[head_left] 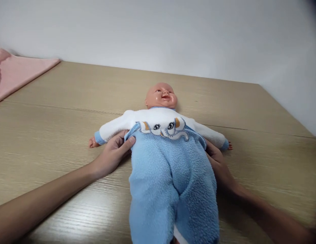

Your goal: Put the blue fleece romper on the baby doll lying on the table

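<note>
A baby doll [161, 96] lies face up on a wooden table, its arms spread out to both sides. It wears a white fleece top [137, 117] with blue cuffs and light blue fleece trousers [158, 169]. A white elephant-like face is embroidered across the waist. My left hand [117, 149] grips the clothing at the waist on the left, thumb on top and fingers beneath the edge. At the right side of the waist, my right hand [216, 157] is against the trousers, its fingertips hidden behind the fabric.
The wooden table [58, 135] reaches back to a pale wall. A pink cloth [17, 71] lies at the table's far left corner.
</note>
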`<state>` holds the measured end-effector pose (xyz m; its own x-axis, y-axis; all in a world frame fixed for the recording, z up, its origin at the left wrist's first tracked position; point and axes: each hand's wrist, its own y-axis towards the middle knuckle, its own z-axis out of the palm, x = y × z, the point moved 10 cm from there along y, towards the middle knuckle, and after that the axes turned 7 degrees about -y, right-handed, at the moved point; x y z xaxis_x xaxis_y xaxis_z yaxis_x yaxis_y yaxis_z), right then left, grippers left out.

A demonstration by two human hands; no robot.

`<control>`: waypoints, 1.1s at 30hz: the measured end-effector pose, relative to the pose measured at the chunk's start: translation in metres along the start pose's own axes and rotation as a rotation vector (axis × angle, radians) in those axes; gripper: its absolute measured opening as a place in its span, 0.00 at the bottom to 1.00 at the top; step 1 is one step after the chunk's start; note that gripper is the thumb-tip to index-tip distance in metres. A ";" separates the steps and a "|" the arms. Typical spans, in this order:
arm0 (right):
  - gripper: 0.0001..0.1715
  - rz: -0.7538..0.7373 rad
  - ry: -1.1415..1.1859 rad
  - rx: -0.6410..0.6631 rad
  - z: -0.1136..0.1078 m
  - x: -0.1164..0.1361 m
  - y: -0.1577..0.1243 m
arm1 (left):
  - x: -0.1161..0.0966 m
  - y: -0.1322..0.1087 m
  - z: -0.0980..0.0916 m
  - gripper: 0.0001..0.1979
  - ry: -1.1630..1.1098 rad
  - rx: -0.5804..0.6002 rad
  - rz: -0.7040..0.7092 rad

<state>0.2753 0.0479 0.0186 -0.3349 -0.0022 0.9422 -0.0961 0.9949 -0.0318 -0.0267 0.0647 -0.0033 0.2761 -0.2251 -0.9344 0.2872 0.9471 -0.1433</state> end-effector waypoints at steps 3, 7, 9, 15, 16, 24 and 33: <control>0.17 0.057 0.074 -0.074 -0.008 -0.004 0.000 | -0.003 0.002 -0.004 0.27 -0.055 -0.038 0.024; 0.18 0.071 0.110 -0.095 -0.009 -0.005 0.000 | -0.017 0.004 -0.016 0.24 0.100 -0.071 0.130; 0.18 0.064 0.116 -0.092 -0.008 -0.005 0.001 | -0.021 0.007 -0.017 0.22 0.148 -0.053 0.153; 0.16 0.017 0.091 -0.110 -0.009 -0.003 0.003 | -0.018 0.013 -0.005 0.20 0.111 0.066 0.081; 0.15 0.004 0.079 -0.107 -0.009 -0.002 0.003 | -0.022 0.013 -0.004 0.20 0.131 0.071 0.110; 0.20 -0.015 0.035 -0.174 -0.016 -0.005 0.008 | -0.050 0.002 -0.010 0.16 0.342 -0.028 0.369; 0.17 -0.122 0.014 -0.194 -0.029 0.002 0.023 | -0.052 0.005 -0.012 0.19 0.286 -0.067 0.393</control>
<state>0.2993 0.0737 0.0293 -0.3190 -0.1241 0.9396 0.0477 0.9880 0.1467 -0.0506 0.0842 0.0403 0.0857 0.2158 -0.9727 0.1492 0.9625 0.2266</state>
